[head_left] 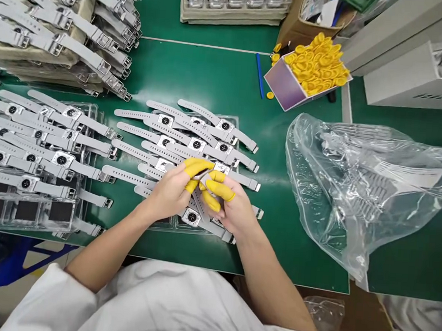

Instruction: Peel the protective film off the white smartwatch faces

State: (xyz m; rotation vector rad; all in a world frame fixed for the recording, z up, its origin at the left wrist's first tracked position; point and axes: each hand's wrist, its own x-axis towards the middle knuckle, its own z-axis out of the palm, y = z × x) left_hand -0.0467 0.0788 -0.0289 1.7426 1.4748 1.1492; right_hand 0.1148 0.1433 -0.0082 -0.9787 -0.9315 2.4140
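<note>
The green worktop (pixel 212 78) is crowded with grey smartwatches: stacked trays of them fill the far left corner, a clear tray (pixel 29 211) at the left carries a full row, and a second clear tray (pixel 170 227) straight ahead holds more watches fanned out on their straps. To the right lies a crumpled clear plastic bag (pixel 360 186), and beyond it a small open box of yellow finger cots (pixel 313 65) with a blue pen (pixel 259 75) beside it. Over the near part of the middle tray both hands meet, fingertips capped in yellow cots. The left hand (pixel 171 189) and the right hand (pixel 229 204) are both closed in a pinch on one watch (pixel 202 175), held just above its neighbours; its strap trails down towards the tray. This looks like a fitting or checking step at the watch case. The next move seems to call for a steady two-handed grip and care not to disturb the watches lying underneath.
</note>
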